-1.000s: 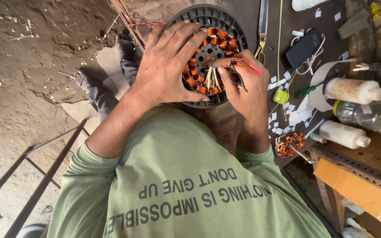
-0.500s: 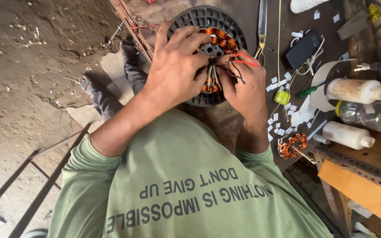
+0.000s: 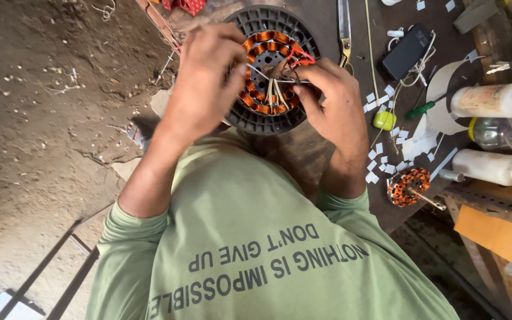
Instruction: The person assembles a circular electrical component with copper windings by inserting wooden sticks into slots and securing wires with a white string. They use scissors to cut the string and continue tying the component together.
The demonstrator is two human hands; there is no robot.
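A round black motor stator (image 3: 294,26) with a ring of copper coils (image 3: 268,37) lies on the dark workbench in front of me. My left hand (image 3: 205,83), blurred by motion, curls over the stator's left rim and coils. My right hand (image 3: 334,104) sits at the stator's right side, its thumb and fingers pinched on a bundle of white and red wire leads (image 3: 277,89) that fan out from the stator's centre. Part of the coil ring is hidden under both hands.
On the bench to the right lie scissors (image 3: 344,29), a black phone with a cable (image 3: 407,53), a green-handled screwdriver (image 3: 422,109), two white bottles (image 3: 493,101) (image 3: 490,167), a small copper-wound armature (image 3: 408,185) and paper scraps (image 3: 380,154). Dirt floor (image 3: 42,118) lies left.
My left hand has slid from over the top of the coils to the stator's left side. My right hand stays at the centre, holding the leads.
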